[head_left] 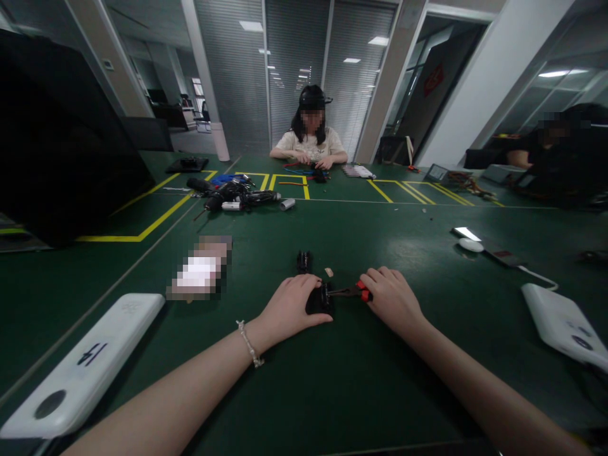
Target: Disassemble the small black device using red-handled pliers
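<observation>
My left hand (292,307) is closed around a small black block-like part (317,303) on the green table; what exactly the part is I cannot make out. My right hand (392,297) grips red-handled pliers (349,292), whose dark jaws point left and reach the right side of the black part. Whether the jaws are clamped on it is too small to tell. Just beyond my left hand lies another small black piece (304,261). A small pale scrap (329,272) rests between the two hands, a little farther off.
White numbered devices lie at left (95,358) and right (563,323). A blurred phone-like object (202,266) is left of my hands. Farther back are a black drill (216,199), cables, and a white mouse-like item (470,245). Another person (311,136) works opposite; a dark monitor (61,139) stands left.
</observation>
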Tool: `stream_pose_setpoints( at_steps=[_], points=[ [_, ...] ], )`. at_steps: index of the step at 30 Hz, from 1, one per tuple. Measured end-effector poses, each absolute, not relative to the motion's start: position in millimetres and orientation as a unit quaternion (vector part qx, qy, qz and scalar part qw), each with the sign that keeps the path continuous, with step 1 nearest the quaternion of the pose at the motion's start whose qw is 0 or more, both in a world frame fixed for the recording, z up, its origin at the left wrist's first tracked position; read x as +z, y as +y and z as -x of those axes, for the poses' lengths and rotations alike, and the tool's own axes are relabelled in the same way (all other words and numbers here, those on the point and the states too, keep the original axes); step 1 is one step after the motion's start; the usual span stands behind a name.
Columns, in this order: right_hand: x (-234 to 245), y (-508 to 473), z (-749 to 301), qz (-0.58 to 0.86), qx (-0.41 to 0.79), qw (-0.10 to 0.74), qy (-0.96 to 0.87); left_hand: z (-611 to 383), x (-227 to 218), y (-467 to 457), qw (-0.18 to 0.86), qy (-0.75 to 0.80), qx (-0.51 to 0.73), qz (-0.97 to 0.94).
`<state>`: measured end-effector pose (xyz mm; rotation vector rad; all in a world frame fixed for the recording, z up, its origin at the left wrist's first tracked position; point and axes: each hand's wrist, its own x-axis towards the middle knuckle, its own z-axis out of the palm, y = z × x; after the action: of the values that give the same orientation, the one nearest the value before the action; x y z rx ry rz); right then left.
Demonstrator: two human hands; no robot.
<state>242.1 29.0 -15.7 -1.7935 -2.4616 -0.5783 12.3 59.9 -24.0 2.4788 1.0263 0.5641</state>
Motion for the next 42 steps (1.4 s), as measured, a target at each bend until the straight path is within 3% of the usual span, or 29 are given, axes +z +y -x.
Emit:
stream_pose_setpoints(
  at_steps=[30, 42],
  points=[
    [-17.1, 28.3, -240.8, 0.578, -0.187, 0.018, -0.794, -12.7, -27.5, 61.2, 0.185, 0.358, 0.211, -0.890],
    [-19.4, 29.6, -241.4, 0.573, -0.180, 0.053, -0.798, -12.7, -26.5, 60.4, 0.189, 0.358, 0.211, -0.890]
  ],
)
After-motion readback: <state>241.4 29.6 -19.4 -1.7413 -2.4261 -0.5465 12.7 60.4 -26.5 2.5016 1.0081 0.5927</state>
